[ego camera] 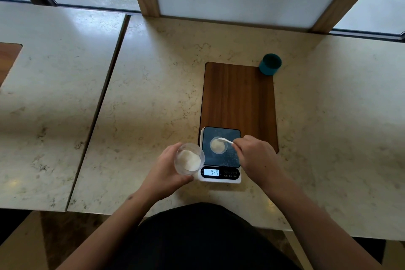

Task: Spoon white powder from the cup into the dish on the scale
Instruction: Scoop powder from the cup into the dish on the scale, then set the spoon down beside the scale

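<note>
A clear plastic cup [189, 158] holding white powder is gripped in my left hand [164, 169], tilted and held just left of the scale [221, 155]. The scale has a dark platform and a lit display. On the platform sits a small clear dish [218, 145] with some powder in it. My right hand [256, 155] pinches a small white spoon [226, 140], whose bowl rests over the dish's far right rim. Specks of powder lie scattered on the platform.
The scale stands on the near end of a dark wooden inlay [238, 98] in the marble counter [153, 85]. A teal cup [270, 64] lies on its side at the inlay's far right corner. A seam [103, 103] divides the counter at left.
</note>
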